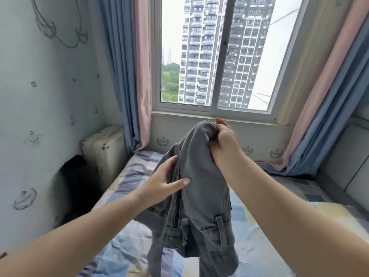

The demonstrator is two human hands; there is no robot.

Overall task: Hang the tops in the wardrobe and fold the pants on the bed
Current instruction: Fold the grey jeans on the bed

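Head view: gray pants [199, 188] hang in air above bed [259, 226], long way up-down, zipper end low. Right hand [223, 140] on top, fingers curled tight round bunched cloth. Left hand [167, 180] lower, fingers straight, thumb pressed on pants' middle. Left hand nearer loose part, likely next to pull flat. Suitcase [103, 148] by wall, curtains [129, 76], window [215, 56] behind. Nothing blocks bed
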